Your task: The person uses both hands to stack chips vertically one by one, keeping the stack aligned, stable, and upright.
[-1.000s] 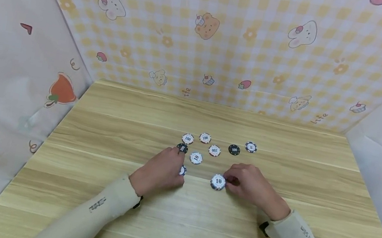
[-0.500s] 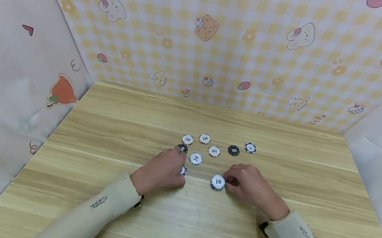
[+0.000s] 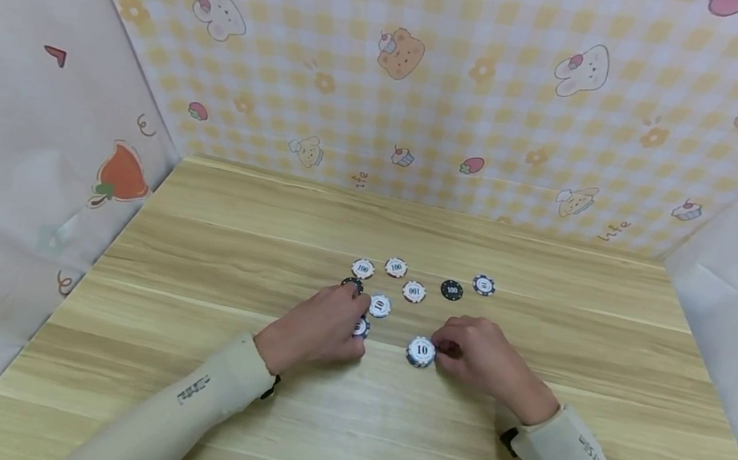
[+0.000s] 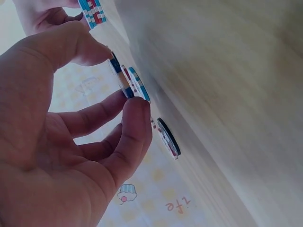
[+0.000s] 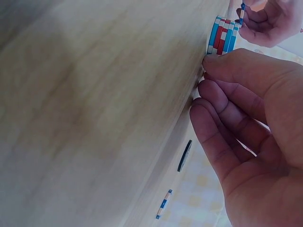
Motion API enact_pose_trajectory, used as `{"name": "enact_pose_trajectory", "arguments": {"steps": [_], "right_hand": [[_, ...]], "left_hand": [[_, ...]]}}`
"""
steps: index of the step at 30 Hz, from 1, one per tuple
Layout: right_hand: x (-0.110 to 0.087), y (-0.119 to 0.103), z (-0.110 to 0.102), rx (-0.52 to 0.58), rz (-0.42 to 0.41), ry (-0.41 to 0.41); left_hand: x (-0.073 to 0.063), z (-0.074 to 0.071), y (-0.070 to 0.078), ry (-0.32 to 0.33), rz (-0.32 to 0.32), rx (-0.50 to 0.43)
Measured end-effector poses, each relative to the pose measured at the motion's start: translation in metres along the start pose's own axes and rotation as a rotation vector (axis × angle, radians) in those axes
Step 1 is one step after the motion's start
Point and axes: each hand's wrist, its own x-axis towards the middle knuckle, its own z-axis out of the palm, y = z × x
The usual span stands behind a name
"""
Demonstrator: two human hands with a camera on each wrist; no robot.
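Observation:
My left hand (image 3: 320, 324) pinches a dark blue and white poker chip (image 4: 122, 79) between thumb and finger; in the left wrist view the chip stands tilted on edge. Right of it is a stack of poker chips (image 3: 421, 351), a white 10 chip on top, with blue, white and red edges showing in the right wrist view. My right hand (image 3: 482, 359) holds the stack's right side with thumb and forefinger, the other fingers curled in. A light blue-edged 10 chip (image 3: 380, 306) lies just beyond the left fingers. The left hand partly covers a black chip (image 3: 352, 284).
Behind the hands, white 100 chips (image 3: 413, 291), another black 100 chip (image 3: 452, 290) and a dark blue-edged chip (image 3: 484, 285) lie flat and apart. The wooden table (image 3: 256, 203) meets a yellow checked backdrop (image 3: 430, 126) at its far edge.
My left hand has shifted slightly right with the dark blue chip, toward the stack. The right hand and the stack have stayed in place.

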Motion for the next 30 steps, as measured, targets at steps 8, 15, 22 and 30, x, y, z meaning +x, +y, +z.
{"name": "enact_pose_trajectory", "arguments": {"steps": [8,15,22,30], "right_hand": [[0.001,0.001,0.000,0.000,0.006,-0.002],[0.001,-0.001,0.000,-0.001,0.000,-0.001],[0.000,0.000,0.001,-0.006,0.008,-0.005],[0.001,0.002,0.001,-0.003,0.007,-0.012]], "left_hand": [[0.002,0.001,0.004,0.028,0.045,0.006],[0.004,0.005,0.006,0.041,0.060,0.021],[0.006,0.008,0.009,0.069,0.094,0.041],[0.010,0.010,0.012,0.075,0.119,0.049]]}}
